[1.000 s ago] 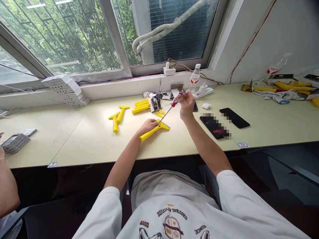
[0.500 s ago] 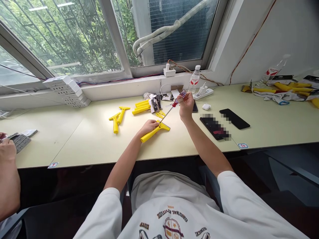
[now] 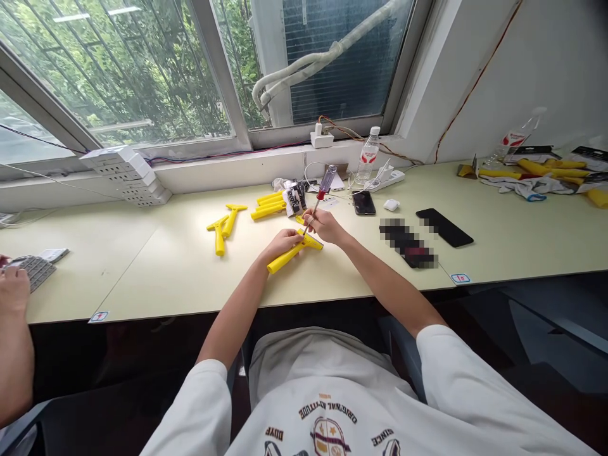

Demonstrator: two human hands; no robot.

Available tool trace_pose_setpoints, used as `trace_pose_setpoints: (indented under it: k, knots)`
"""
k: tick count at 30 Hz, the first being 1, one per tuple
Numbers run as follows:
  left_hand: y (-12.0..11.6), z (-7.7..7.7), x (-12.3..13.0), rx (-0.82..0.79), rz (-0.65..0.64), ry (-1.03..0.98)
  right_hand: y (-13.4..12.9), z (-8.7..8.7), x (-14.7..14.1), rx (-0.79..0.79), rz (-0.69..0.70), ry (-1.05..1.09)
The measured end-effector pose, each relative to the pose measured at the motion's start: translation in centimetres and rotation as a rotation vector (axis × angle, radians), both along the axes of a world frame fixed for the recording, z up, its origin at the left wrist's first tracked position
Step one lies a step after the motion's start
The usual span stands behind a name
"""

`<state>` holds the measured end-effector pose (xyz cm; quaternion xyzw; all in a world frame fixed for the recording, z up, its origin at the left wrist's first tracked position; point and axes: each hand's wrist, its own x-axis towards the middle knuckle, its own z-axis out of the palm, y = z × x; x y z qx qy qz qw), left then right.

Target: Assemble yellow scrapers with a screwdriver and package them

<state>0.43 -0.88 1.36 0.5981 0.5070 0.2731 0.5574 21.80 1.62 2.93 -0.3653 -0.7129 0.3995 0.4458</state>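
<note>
My left hand is closed around the neck of a yellow scraper, whose handle points toward me and to the left. In my right hand is a screwdriver with a clear and red handle, gripped low by its shaft. It stands nearly upright, its tip down at the scraper's head near my left fingers; the exact contact is hidden. Behind my hands lie several yellow handles beside black packaging. To the left, two yellow scraper pieces rest on the table.
Phones lie to the right, a black one among them, near a white earbud case. A water bottle and a power strip stand by the window sill. At far left, another person's hand holds a grey part.
My right hand has come down and left, from the screwdriver's handle to its shaft. The screwdriver now stands more upright. My left hand stays on the scraper.
</note>
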Motion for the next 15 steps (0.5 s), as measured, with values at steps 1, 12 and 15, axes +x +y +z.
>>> trace_pose_setpoints:
  k: [1, 12, 15]
  knots:
    - [-0.1, 0.1, -0.1, 0.0, -0.009, 0.005, 0.0, -0.1, -0.1, -0.02, 0.019, -0.01]
    - [0.3, -0.2, -0.6, 0.001, -0.044, -0.08, 2.0, 0.1, 2.4, -0.151, -0.212, -0.009]
    - [0.2, 0.0, -0.7, 0.005, -0.018, -0.123, 2.7, -0.1, 5.0, -0.28, -0.221, -0.476]
